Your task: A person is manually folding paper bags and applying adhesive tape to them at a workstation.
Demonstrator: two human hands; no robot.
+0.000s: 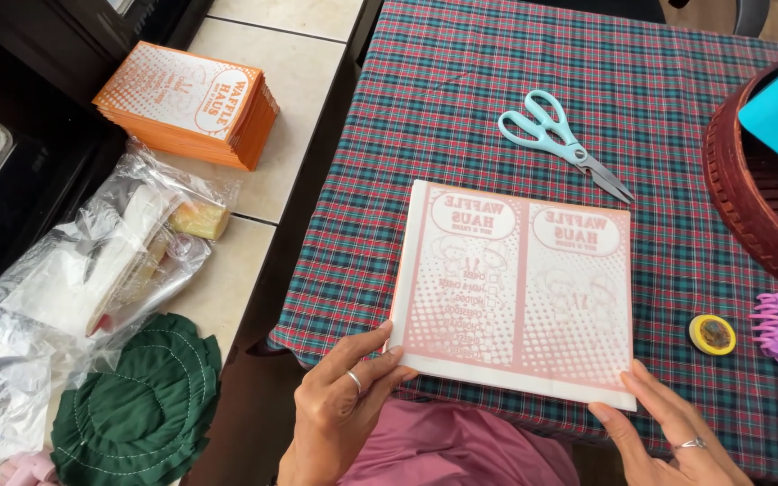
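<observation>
Paper sheets [517, 292], stacked pale-side up near the scissors [562, 139], are squared at their near corners by the left hand [344, 396] and right hand [668, 432], fingers spread flat.

Your hands are bare — left hand [339, 400] wears a silver ring [355, 382], right hand [673, 432] a silver band [691, 444] — and pink cloth [456, 445] covers your lap.

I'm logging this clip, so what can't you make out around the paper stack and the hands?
Head view:
- Right hand: cut off by the bottom edge.
- Left hand: palm faces away.
- Stack of printed paper sheets: sheet count too fine to tell.
- Brown basket: cut off by the right edge.
- Clear plastic bags: contents blurred by glare.
</observation>
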